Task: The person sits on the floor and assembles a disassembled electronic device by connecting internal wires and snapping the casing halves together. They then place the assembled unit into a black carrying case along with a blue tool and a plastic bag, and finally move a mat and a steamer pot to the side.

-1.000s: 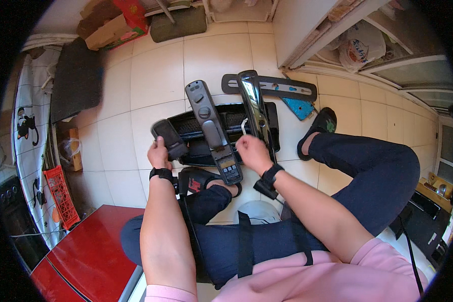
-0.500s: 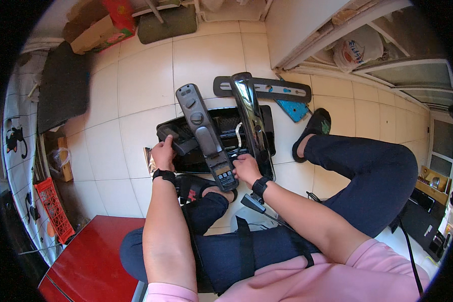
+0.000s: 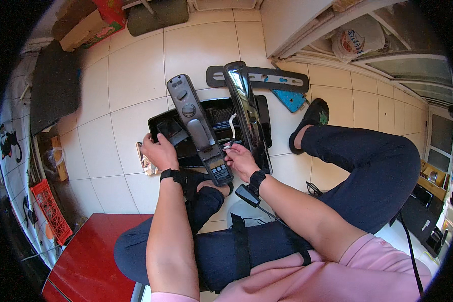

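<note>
A dark grey door lock panel point(image 3: 192, 111) with two knobs lies slanted across a black tray-like case point(image 3: 158, 117). Beside it, a glossy black door lock panel point(image 3: 246, 103) rests on the same case. My right hand point(image 3: 240, 160) pinches a small white cable connector point(image 3: 227, 147) between the two panels, near the grey panel's lower end. A thin cable with a white band point(image 3: 232, 121) runs up from there. On the other side, my left hand point(image 3: 159, 152) has its fingers apart at the case's left rim and holds nothing. Close above it, a dark blocky piece point(image 3: 172, 133) lies inside the case.
A long black slotted plate point(image 3: 259, 78) and a blue flat piece point(image 3: 290, 100) lie beyond the case. My slippered foot point(image 3: 314, 118) is to the right. A shiny foil packet point(image 3: 147, 160) sits by my left hand. A red cabinet point(image 3: 93, 251) stands at lower left.
My left hand has let go of the dark blocky piece, which now lies in the case, and has drawn back left. My right hand has shifted slightly up with the connector. The view has shifted a little.
</note>
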The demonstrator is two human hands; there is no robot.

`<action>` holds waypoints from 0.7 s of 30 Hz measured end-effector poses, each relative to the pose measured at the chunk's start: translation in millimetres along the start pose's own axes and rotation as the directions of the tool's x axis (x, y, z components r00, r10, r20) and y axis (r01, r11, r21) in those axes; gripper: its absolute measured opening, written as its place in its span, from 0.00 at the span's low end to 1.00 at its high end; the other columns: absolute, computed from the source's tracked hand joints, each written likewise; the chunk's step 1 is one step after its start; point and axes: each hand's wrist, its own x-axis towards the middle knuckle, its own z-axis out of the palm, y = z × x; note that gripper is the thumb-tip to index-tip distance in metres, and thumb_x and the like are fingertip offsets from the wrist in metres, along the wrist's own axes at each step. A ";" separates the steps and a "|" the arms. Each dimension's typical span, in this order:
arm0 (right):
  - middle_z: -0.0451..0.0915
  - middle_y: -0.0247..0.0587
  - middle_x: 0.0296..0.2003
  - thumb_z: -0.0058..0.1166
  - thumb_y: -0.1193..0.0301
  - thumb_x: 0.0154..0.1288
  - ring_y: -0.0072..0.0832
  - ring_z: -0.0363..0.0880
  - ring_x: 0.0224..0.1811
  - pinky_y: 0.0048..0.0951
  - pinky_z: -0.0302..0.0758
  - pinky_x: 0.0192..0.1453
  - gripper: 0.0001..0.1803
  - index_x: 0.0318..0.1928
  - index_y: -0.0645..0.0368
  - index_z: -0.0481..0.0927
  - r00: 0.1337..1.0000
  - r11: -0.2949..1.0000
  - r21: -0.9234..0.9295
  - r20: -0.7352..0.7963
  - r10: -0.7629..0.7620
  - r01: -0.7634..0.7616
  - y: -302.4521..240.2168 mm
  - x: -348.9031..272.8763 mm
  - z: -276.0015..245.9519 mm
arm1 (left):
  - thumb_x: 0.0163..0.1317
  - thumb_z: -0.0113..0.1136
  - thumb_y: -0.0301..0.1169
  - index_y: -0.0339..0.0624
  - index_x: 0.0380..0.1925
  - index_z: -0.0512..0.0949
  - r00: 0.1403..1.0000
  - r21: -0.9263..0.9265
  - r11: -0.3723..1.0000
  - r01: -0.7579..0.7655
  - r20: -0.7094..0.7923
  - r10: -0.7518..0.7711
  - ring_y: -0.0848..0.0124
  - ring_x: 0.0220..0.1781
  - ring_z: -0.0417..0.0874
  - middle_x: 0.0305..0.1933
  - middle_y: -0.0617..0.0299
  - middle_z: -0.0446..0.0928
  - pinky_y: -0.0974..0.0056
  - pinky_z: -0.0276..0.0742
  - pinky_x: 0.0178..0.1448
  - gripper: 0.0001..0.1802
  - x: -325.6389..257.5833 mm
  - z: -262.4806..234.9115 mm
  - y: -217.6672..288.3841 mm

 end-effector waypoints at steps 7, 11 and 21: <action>0.77 0.28 0.35 0.54 0.71 0.76 0.15 0.73 0.31 0.18 0.70 0.34 0.08 0.50 0.59 0.79 0.999 0.992 0.120 0.023 -0.042 0.039 7.7 -4.1 1.1 | 0.66 0.59 0.25 0.41 0.41 0.80 0.758 -0.271 0.777 -0.568 0.195 0.622 0.51 0.40 0.82 0.40 0.52 0.77 0.57 0.79 0.45 0.06 -46.3 -18.4 59.8; 0.79 0.29 0.37 0.54 0.69 0.76 0.15 0.72 0.32 0.18 0.70 0.35 0.08 0.49 0.59 0.80 0.999 0.989 0.142 0.012 -0.052 0.050 10.0 0.3 1.7 | 0.65 0.60 0.27 0.38 0.43 0.83 0.572 -0.246 0.824 -0.510 0.619 0.539 0.47 0.48 0.84 0.43 0.44 0.83 0.51 0.80 0.51 0.09 -78.6 -9.0 55.6; 0.80 0.27 0.36 0.54 0.70 0.76 0.15 0.73 0.33 0.20 0.70 0.38 0.10 0.51 0.61 0.81 0.994 0.991 0.094 0.032 -0.101 0.097 17.8 9.2 1.2 | 0.69 0.59 0.30 0.36 0.51 0.83 0.607 -0.110 0.993 -0.031 0.788 0.106 0.56 0.35 0.88 0.35 0.44 0.85 0.58 0.81 0.42 0.15 -105.0 20.3 37.7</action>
